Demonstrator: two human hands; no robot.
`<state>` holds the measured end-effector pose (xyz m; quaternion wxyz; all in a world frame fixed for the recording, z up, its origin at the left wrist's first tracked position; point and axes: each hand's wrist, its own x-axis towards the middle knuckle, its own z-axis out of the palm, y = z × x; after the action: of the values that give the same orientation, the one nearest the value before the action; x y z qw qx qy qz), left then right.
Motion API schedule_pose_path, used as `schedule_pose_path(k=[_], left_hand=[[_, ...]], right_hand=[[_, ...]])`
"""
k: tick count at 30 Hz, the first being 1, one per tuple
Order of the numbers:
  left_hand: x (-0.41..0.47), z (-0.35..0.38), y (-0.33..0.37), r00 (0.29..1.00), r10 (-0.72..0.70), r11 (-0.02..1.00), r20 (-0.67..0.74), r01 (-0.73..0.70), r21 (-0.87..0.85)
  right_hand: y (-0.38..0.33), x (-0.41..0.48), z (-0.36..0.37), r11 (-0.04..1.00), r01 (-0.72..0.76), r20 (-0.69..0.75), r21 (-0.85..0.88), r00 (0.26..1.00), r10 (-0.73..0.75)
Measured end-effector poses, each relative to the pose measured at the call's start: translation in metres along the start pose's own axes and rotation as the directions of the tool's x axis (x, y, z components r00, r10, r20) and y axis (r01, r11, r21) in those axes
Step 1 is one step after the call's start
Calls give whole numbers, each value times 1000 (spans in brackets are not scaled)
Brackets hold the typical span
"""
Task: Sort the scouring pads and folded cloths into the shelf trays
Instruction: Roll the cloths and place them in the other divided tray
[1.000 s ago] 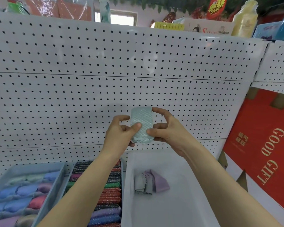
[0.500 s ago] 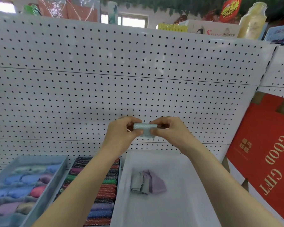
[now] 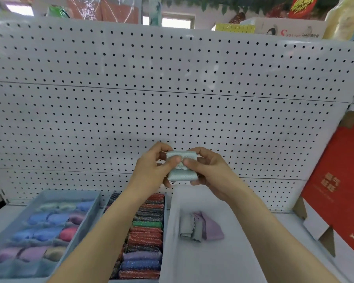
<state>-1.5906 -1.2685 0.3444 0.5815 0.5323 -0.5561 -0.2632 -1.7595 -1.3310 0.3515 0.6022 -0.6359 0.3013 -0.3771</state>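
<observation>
- Pale mint-green textured cloth point(image 3: 182, 167), folded into a small thick bundle, is held in the air in front of the white perforated back panel point(image 3: 172, 99), above the far end of the white plastic tray point(image 3: 213, 262).
- Both hands are clamped on it. The left hand point(image 3: 151, 170) and the right hand point(image 3: 211, 174) are close together, with their thumbs meeting at the bundle's middle and fingers curled behind it.
- Two folded cloths already lie in the white tray, a grey one point(image 3: 189, 229) and a lilac one point(image 3: 212, 228), touching each other.
- Just left of that tray is a narrow tray point(image 3: 165, 221) packed with glittery scouring pads point(image 3: 146, 235) in red, green, purple and dark rows.
- Further left is a blue-grey divided tray point(image 3: 84, 221) holding soft pastel items too blurred to name.
- My reading is that the fold is being tightened before the cloth goes down beside the other two.
- The fold looks springy, so it could open once either thumb lifts, leaving a loose cloth in the tray.
- A release too far left could drop it among the scouring pads, since that tray touches the white one.
- Dropped from this height, it could knock the grey and lilac cloths askew.
</observation>
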Motion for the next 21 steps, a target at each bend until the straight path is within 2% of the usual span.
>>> schedule_pose_path(k=[4, 8, 10, 12, 15, 17, 19, 21], left_hand=[[4, -45, -12, 999, -34, 977, -6, 32, -212], [9, -106, -29, 995, -60, 914, 75, 85, -396], [11, -141, -39, 994, -62, 912, 87, 92, -399], [12, -179, -53, 996, -57, 946, 65, 75, -316], [9, -233, -77, 997, -36, 986, 71, 47, -161], [1, -266, -96, 995, -33, 997, 95, 39, -66], [-10, -296, -116, 989, -50, 999, 141, 48, 18], [-24, -322, -141, 971, -115, 990, 208, 95, 104]], right_hand=[[8, 21, 43, 992, 16, -7, 128, 1000, -15], [16, 49, 103, 966, 50, -10, 255, 999, -49], [20, 61, 137, 954, 40, 34, 296, 998, -52], [26, 71, 174, 950, 29, 57, 310, 997, -50], [45, 84, 230, 982, 25, -44, 188, 999, -17], [62, 90, 262, 998, -33, -86, 57, 996, 38], [79, 93, 291, 982, -109, -76, -155, 992, 98], [97, 93, 316, 900, -164, -26, -404, 986, 167]])
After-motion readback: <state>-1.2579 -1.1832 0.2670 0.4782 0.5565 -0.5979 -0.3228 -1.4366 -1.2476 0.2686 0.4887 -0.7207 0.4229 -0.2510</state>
